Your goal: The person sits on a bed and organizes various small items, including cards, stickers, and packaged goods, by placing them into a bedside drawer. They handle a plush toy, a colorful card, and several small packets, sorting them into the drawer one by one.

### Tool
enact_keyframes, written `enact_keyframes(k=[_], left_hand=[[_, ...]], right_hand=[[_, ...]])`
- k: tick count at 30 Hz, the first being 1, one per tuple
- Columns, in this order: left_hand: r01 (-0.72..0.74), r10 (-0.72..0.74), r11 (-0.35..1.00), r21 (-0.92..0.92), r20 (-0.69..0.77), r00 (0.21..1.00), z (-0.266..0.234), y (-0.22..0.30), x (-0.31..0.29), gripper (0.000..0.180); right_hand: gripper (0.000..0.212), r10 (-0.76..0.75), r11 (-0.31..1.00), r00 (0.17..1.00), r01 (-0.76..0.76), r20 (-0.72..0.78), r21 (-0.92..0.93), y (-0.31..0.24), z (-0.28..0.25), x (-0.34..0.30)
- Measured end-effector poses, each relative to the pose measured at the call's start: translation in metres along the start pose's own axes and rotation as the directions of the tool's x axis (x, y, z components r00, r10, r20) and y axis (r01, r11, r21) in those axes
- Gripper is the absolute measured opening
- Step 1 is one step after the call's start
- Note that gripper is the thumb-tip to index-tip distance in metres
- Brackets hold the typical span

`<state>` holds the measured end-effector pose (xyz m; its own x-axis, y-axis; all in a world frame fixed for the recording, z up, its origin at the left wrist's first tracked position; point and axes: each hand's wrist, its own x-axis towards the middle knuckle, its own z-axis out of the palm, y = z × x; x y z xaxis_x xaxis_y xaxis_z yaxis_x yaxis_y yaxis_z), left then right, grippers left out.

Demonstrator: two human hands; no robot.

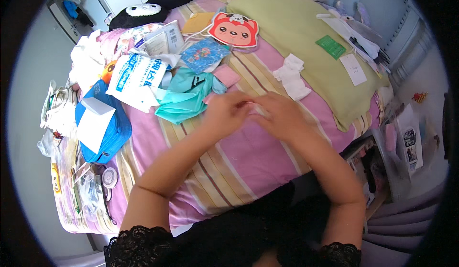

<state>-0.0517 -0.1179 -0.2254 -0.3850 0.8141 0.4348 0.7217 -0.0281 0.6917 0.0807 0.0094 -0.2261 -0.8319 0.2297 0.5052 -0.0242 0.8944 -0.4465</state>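
Over the middle of the striped bed, my left hand [225, 115] and my right hand [281, 118] meet at the fingertips. The fingers of both are curled in a pinch and slightly blurred. A tiny reddish spot shows between them, too small to name. Just beyond my left hand lies a crumpled teal plastic bag [184, 100], with a pink square packet [226, 76] beside it. Past my right hand, a crumpled white tissue [292, 78] rests partly on the green pillow [287, 28].
A white plastic bag [138, 78], a blue floral packet [204, 54] and a red animal-face fan [234, 29] lie farther back. At left stands a blue fabric bag [112, 128] bearing white paper. A green card [330, 47] is on the pillow. An open drawer [389, 171] sits at right.
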Motion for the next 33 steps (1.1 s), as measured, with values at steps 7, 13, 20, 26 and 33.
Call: enact_keyframes(k=[7,13,20,26,33], left_hand=[[0.059,-0.360,0.854,-0.517,-0.505,0.785,-0.051,-0.039,-0.013,0.014],[0.169,-0.138,0.985,0.022,-0.481,0.866,-0.089,-0.077,-0.006,0.035],[0.199,-0.132,0.759,0.619,-0.153,0.979,-0.067,-0.084,-0.013,0.062],[0.250,-0.163,0.855,0.455,-0.221,0.961,-0.073,-0.095,-0.014,0.058],[0.034,-0.198,0.960,-0.278,-0.588,0.784,-0.060,-0.064,0.002,0.036]], right_hand=[[0.038,0.119,0.982,0.936,-0.062,0.331,-0.180,-0.010,0.055,0.060],[0.034,0.478,0.780,0.858,-0.318,0.186,-0.539,0.004,-0.002,0.102],[0.039,-0.130,0.827,0.990,0.083,-0.045,-0.555,0.019,0.117,0.164],[0.028,-0.120,0.880,0.982,0.174,0.147,-0.441,0.021,0.101,0.194],[0.019,-0.062,0.998,0.934,0.053,-0.353,-0.033,0.002,0.016,0.117]])
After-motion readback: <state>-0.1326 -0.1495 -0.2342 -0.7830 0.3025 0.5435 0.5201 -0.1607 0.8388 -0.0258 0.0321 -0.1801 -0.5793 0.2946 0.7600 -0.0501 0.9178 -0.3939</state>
